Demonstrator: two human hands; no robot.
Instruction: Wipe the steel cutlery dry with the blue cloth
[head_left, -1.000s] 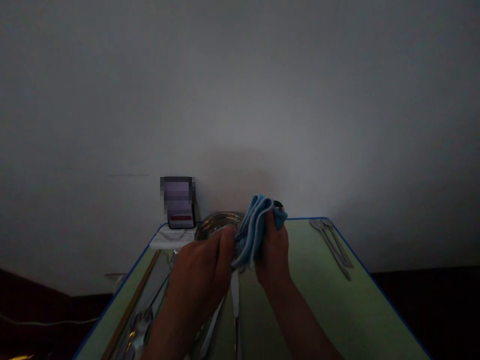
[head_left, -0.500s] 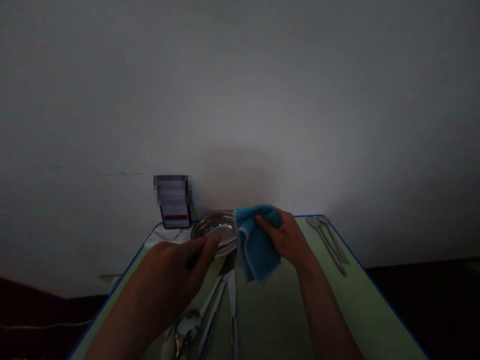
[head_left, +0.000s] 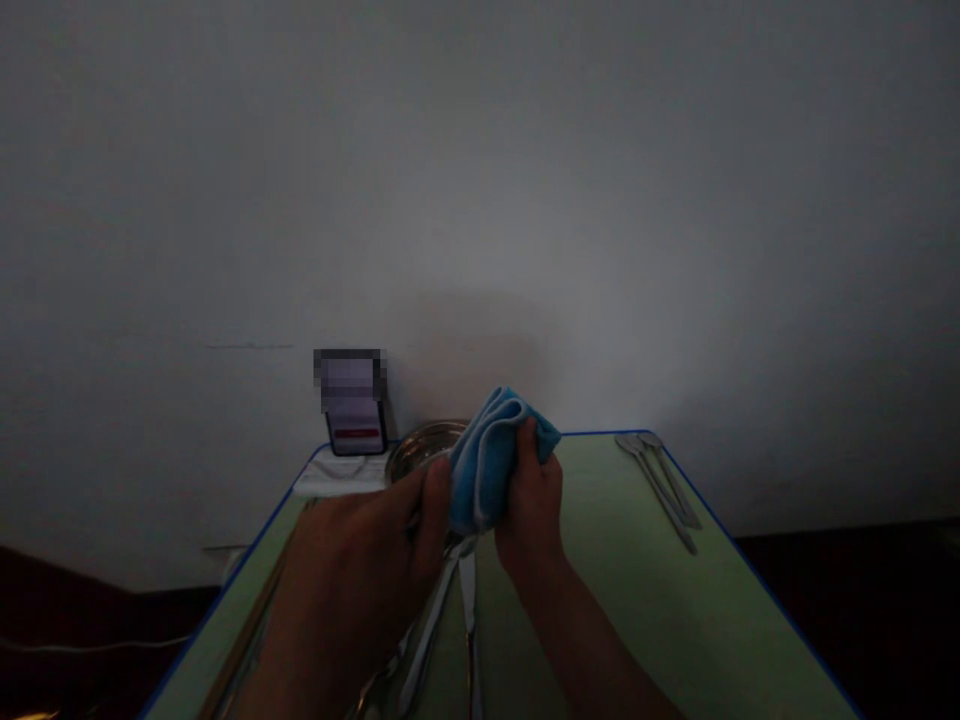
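In the middle of the head view, my right hand (head_left: 534, 500) grips a folded blue cloth (head_left: 484, 470) with pale edging, the thumb pressed on top. My left hand (head_left: 367, 560) is closed in a pinch right against the cloth's left side. It holds a thin metal utensil, now hidden by the fingers and cloth, so its kind does not show. Behind the hands stands a shiny metal bowl (head_left: 420, 445), partly covered. Below them on the table lie a table knife (head_left: 469, 600) and other metal cutlery (head_left: 427, 650), partly behind my left forearm.
Several pieces of cutlery (head_left: 660, 490) lie at the table's back right. A phone (head_left: 356, 405) leans on the wall at the back left, by a white cloth (head_left: 341, 475). Long brown sticks (head_left: 247, 635) lie along the left of the green, blue-edged table (head_left: 720, 620).
My right hand has moved left and wrapped the cloth over the utensil's end. The cloth, hanging loose before, is now folded and bunched against my left fingers.
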